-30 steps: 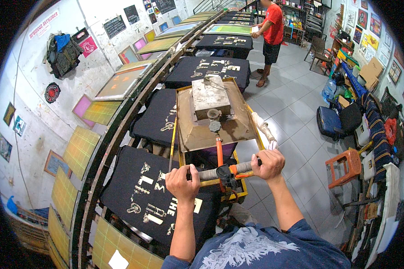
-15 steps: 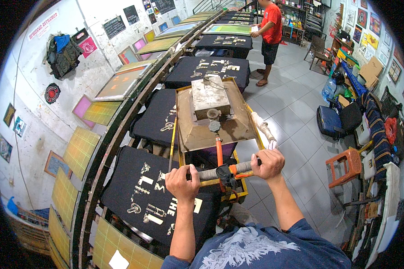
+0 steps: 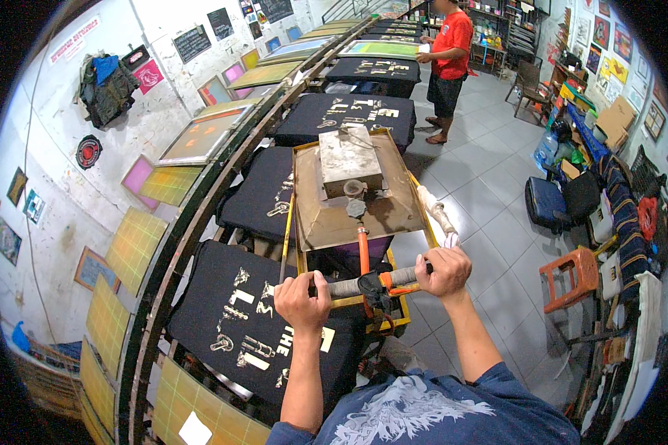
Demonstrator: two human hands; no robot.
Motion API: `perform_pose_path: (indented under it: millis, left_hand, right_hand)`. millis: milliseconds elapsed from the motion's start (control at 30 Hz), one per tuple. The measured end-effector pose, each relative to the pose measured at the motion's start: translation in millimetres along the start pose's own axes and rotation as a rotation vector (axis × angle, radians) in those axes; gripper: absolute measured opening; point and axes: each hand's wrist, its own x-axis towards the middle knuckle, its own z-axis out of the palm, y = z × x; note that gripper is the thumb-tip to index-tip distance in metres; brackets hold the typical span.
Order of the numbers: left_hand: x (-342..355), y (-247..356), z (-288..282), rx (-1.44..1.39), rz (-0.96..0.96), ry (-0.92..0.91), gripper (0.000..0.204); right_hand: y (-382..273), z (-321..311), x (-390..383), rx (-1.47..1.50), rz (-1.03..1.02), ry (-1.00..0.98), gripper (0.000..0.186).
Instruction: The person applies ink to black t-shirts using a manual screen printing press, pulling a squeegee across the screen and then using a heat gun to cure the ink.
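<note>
Both my hands grip a handlebar wrapped in grey tape. My left hand is closed around its left end, and my right hand around the right end. The bar belongs to a wheeled-looking yellow frame that carries a brown metal heater hood. On top of the hood sits a pale metal box. An orange hose runs from a regulator-like fitting toward the bar. Left of my left forearm lies a black T-shirt with a cream print; another black shirt is partly hidden behind the hood.
A long dark rail runs away beside the row of shirts. Yellowish screens lean along its left. A person in a red shirt stands farther up the row. At right are an orange stool and a dark blue bag on grey tiles.
The person in red has shifted slightly and an arm now reaches toward the table. My hands keep their hold on the handlebar, and the heater stays over the same spot.
</note>
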Motion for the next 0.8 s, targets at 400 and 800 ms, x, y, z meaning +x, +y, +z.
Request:
perform_pose_path:
  millis: [400,800]
  left_hand:
    - [2,-1,-1,0.110,-0.080,-0.070,0.026]
    - [-33,55,-39,0.222,-0.343,-0.197,0.039]
  right_hand:
    - [-10,-8,5,-0.084,0.134,-0.142,0.038]
    - [16,-43,2,0.027,-0.054,-0.279,0.043]
